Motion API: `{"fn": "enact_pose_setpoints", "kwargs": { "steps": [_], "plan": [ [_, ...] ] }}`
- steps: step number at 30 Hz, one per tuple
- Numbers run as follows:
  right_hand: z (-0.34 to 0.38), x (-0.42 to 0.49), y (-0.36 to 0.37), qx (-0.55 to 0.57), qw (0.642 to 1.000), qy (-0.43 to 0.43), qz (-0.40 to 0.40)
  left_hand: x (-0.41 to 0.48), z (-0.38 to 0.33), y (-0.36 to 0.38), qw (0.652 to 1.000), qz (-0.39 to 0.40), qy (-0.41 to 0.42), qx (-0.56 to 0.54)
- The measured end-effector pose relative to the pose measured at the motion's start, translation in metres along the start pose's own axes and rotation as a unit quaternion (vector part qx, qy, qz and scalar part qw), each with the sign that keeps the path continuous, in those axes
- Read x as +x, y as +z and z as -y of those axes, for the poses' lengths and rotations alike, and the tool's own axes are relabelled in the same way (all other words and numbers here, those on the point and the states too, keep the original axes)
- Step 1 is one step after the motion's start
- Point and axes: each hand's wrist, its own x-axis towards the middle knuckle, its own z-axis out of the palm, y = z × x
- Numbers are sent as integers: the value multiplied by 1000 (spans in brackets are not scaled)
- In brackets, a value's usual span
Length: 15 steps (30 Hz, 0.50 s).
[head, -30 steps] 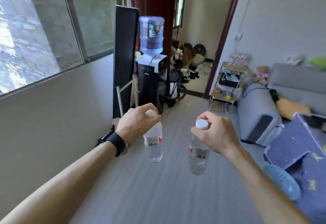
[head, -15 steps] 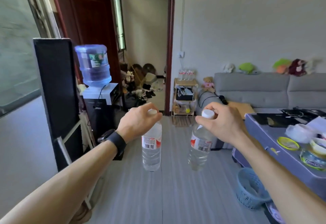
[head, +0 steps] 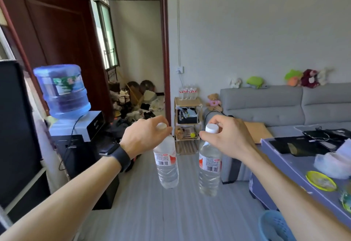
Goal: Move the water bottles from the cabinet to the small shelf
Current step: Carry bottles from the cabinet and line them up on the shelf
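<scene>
The head view is showing the person crossing the room with a water bottle in each of the hands. The left hand (head: 146, 136) is pinching the white cap and neck of the left bottle (head: 167, 165), which is hanging below it with its base tilted slightly to the right. The right hand (head: 228, 138) is gripping the right bottle (head: 209, 170) the same way, fingers curled round the cap, and that bottle is hanging nearly upright. The two bottles are near each other but apart, both in the air above the floor. The small shelf (head: 187, 102) is standing well ahead against the far wall, between the doorway and the sofa (head: 284, 104), and a row of bottles (head: 188, 92) is already sitting on its top board. I cannot pick out the cabinet here.

The step in hand looks like the walk to the shelf. Doing it well means gripping the necks firmly, since bottles held by the cap are apt to swing. It also means steering between the water dispenser (head: 62, 91) on the left and the bench (head: 279, 163) and blue basket (head: 273, 225) on the right. The shelf top looks crowded, so each bottle is probably best set down upright beside the row, one at a time, without knocking its neighbours.
</scene>
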Motion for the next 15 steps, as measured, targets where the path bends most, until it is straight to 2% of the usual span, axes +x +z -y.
{"fn": "enact_pose_setpoints", "kwargs": {
  "steps": [8, 15],
  "plan": [
    [-56, 131, 18, 0, 1000, -17, -7, 133, -4, 31, 998, -22, -14, 50],
    [-116, 228, 59, -24, 1000, 5, 6, 247, 13, 77, 998, -27, -24, 59]
  ]
}}
